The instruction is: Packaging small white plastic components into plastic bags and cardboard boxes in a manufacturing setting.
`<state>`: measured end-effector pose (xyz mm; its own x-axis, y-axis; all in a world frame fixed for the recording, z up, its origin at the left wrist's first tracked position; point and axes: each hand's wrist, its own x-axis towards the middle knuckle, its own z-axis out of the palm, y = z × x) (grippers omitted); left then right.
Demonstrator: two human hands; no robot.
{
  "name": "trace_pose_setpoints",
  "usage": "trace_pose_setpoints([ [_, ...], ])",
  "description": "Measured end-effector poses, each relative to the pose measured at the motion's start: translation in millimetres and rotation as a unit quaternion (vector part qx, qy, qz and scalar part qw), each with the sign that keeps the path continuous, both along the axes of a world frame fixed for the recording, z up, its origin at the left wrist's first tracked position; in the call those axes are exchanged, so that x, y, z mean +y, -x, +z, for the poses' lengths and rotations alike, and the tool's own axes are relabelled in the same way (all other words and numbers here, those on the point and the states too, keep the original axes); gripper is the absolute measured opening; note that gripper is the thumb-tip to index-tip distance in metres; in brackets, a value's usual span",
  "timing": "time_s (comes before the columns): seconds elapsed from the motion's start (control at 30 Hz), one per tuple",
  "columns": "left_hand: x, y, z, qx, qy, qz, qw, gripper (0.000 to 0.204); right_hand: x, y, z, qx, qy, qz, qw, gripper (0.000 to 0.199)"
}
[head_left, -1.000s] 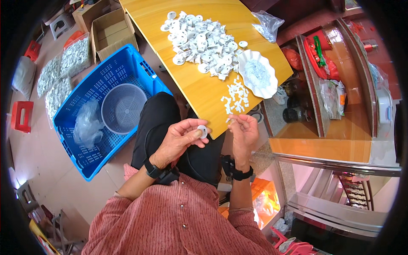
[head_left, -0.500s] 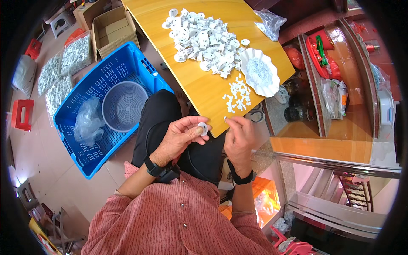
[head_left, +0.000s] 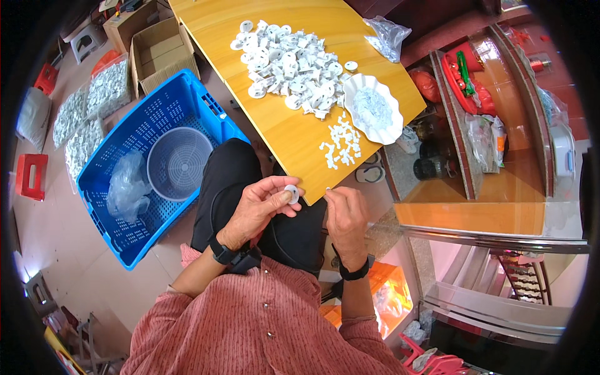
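My left hand (head_left: pixel 253 209) pinches a round white plastic disc part (head_left: pixel 291 194) between thumb and fingers, close to the near corner of the wooden table (head_left: pixel 294 147). Across from it, my right hand (head_left: pixel 347 215) has its fingertips pressed together on a small white plastic piece (head_left: pixel 328 189), mostly covered by the fingers. A gap separates the two hands. Loose small white pieces (head_left: pixel 342 142) lie on the tabletop just beyond them. Farther back is a large heap of white disc parts (head_left: pixel 290 65). Beside it stands a white scalloped dish (head_left: pixel 396 122) holding tiny pale bits.
A clear plastic bag (head_left: pixel 387 39) lies on the table's far right. Left of my knees sits a blue crate (head_left: pixel 131 247) containing a grey round basket (head_left: pixel 180 164) and a plastic bag. Behind it are a cardboard box (head_left: pixel 164 53) and filled clear bags (head_left: pixel 107 87). Shelving (head_left: pixel 481 187) stands at right.
The right hand has drawn a little back toward my body, with the small piece at its fingertips. The left hand keeps hold of the disc. The whole view has shifted slightly.
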<state>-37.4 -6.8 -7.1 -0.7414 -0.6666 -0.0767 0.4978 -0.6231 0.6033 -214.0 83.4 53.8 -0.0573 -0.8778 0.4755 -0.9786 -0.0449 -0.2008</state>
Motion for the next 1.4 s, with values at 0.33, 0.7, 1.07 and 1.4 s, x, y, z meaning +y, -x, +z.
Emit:
trace_pose_setpoints([
  [0.33, 5, -2, 5, -0.019, 0.019, -0.015, 1.0, 0.036, 1, -24, 2, -0.327, -0.012, -0.042, 0.944, 0.008],
  [0.7, 6, -3, 10, -0.039, 0.087, -0.036, 0.995, 0.033, -8, -35, -11, -0.513, 0.005, 0.013, 0.858, 0.01],
  [1.07, 3, -6, 6, -0.053, 0.106, -0.023, 0.993, 0.032, -18, -35, 4, -0.129, 0.006, 0.044, 0.991, 0.028],
  [1.4, 1, -6, 6, -0.011, 0.039, -0.014, 0.999, 0.035, -17, -43, 6, -0.147, 0.018, 0.02, 0.989, 0.033],
])
